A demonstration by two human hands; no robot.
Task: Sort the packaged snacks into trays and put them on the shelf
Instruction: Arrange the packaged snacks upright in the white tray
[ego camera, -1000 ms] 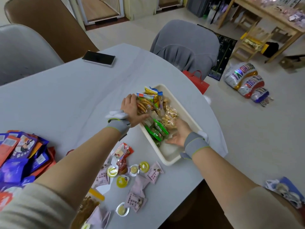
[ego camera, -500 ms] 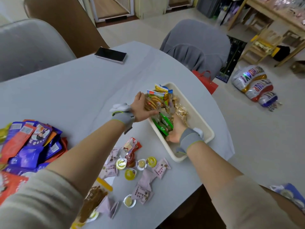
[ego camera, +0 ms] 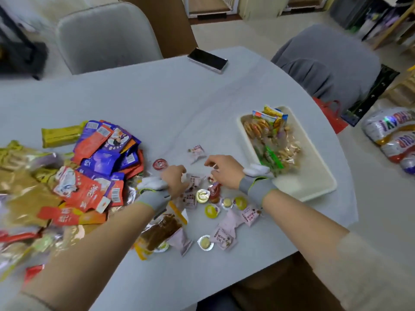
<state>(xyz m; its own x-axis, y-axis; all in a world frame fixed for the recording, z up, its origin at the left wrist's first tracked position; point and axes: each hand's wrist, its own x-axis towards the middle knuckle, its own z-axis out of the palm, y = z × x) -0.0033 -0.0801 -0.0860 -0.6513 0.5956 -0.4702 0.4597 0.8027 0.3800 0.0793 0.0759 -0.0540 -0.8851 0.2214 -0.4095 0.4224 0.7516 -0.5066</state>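
the cream tray (ego camera: pixel 318 176) lies on the bench (ego camera: pixel 157 108), long axis running far-left to near-right. left hand (ego camera: pixel 174 178) and right hand (ego camera: pixel 224 170) curl over pink sachets (ego camera: pixel 193 182); grip unclear.

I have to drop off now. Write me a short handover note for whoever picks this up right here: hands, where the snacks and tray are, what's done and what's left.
Left hand: over the small loose snacks, fingers curled down among the pink sachets; its grip on anything is unclear.
Right hand: beside it, fingertips on the same cluster; grip unclear too.
Tray: at the table's right edge, far half filled with biscuit packets, near half bare.
Left to sort: pink sachets, jelly cups, and the big pile of purple and red packets on the left.
Nothing shows any tray on a shelf yet.
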